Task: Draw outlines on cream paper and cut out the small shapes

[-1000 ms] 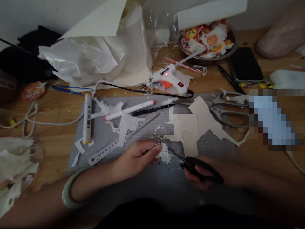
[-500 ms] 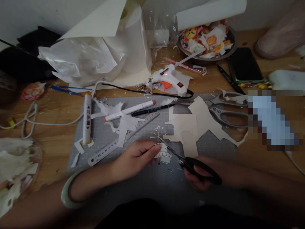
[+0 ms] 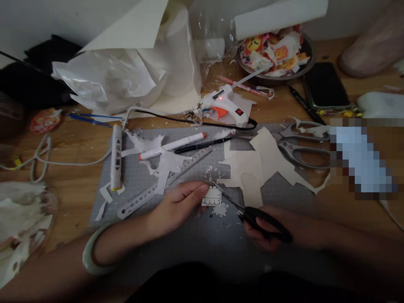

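Note:
My left hand (image 3: pixel 181 206) pinches a small white paper piece (image 3: pixel 212 196) with black scalloped lines drawn on it. My right hand (image 3: pixel 265 235) is wrapped round the black handles of small scissors (image 3: pixel 268 224). Their blades point up and left, with the tips near the paper's top edge. Below the held piece, a small scalloped cutout (image 3: pixel 220 209) lies on the grey cutting mat (image 3: pixel 189 248). Tiny paper shavings (image 3: pixel 208 171) are scattered just above my left fingertips.
Cream paper scraps (image 3: pixel 249 168), large grey scissors (image 3: pixel 290 143), a ruler (image 3: pixel 139 200), markers (image 3: pixel 116 158) and a black pen (image 3: pixel 203 145) surround the hands. Behind lie a white glue gun (image 3: pixel 229 107) with a lit red light, a metal bowl (image 3: pixel 274 80) of cutouts and a phone (image 3: pixel 326 86).
The held paper has shifted slightly left and turned, so more of its drawn face shows. My left hand moved a little with it; the scissors have barely moved.

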`<state>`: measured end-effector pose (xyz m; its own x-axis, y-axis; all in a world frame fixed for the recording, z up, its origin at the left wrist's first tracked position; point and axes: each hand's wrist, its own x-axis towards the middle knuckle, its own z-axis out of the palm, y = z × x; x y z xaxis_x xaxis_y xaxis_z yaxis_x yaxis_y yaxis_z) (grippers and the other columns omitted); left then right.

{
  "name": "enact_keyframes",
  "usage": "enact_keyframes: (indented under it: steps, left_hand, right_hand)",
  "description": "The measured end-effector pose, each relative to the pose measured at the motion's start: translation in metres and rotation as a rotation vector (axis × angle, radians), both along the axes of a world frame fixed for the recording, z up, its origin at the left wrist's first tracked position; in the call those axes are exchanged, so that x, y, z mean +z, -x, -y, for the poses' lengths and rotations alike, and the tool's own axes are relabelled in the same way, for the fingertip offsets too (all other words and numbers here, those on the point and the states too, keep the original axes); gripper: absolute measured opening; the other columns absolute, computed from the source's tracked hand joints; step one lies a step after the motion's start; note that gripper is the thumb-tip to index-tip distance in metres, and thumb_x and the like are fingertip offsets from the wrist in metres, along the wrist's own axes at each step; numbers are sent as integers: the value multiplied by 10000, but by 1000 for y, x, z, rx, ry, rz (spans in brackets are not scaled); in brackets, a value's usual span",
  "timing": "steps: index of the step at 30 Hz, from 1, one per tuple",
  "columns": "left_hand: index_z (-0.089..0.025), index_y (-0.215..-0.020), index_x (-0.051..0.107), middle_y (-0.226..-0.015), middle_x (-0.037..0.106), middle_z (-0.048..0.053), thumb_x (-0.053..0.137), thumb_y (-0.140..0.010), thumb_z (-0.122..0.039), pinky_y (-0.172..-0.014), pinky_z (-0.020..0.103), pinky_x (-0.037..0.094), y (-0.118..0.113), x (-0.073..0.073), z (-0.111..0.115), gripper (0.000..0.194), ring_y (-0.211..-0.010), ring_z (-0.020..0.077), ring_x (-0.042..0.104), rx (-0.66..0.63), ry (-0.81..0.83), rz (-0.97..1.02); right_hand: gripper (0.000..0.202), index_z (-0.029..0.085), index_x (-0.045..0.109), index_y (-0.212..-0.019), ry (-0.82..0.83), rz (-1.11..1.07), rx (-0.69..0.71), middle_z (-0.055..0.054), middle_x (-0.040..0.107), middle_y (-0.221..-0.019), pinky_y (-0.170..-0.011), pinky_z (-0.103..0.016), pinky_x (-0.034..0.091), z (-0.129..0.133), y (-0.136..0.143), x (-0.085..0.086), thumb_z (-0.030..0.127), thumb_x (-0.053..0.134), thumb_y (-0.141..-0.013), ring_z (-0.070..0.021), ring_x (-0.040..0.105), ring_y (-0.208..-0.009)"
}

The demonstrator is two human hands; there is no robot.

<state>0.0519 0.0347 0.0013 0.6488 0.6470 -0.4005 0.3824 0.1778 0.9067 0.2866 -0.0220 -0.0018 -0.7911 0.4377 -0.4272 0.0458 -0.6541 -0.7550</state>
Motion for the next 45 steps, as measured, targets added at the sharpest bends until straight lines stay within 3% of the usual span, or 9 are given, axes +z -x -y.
enact_keyframes:
  steps: [8, 36, 45]
  left_hand:
    - [-170, -658, 505, -602, 489, -27, 381, -929, -273, -560, 200, 383, 1, -5, 3, 315, -568, 101, 450, -180, -205, 47]
    - [-149, -690, 555, -627, 518, -24, 403, -936, -178, -575, 180, 384, 0, -6, 1, 290, -598, 95, 485, -236, -276, 110]
    - [-151, -714, 546, -661, 551, -9, 405, -952, -195, -604, 184, 403, -1, -8, 1, 280, -629, 104, 506, -253, -298, 147]
  right_hand:
    - [540, 191, 388, -684, 96, -1, -25, 69, 374, -541, -463, -221, 217, 2, 1, 0, 708, 411, -841, -64, 279, -485]
    - [563, 197, 387, -696, 63, 40, 24, 68, 382, -551, -500, -235, 249, -1, 2, 4, 745, 377, -821, -75, 292, -494]
    - [502, 194, 403, -729, 25, 64, 51, 61, 387, -568, -513, -239, 267, 0, 1, 4, 677, 376, -862, -81, 302, -506]
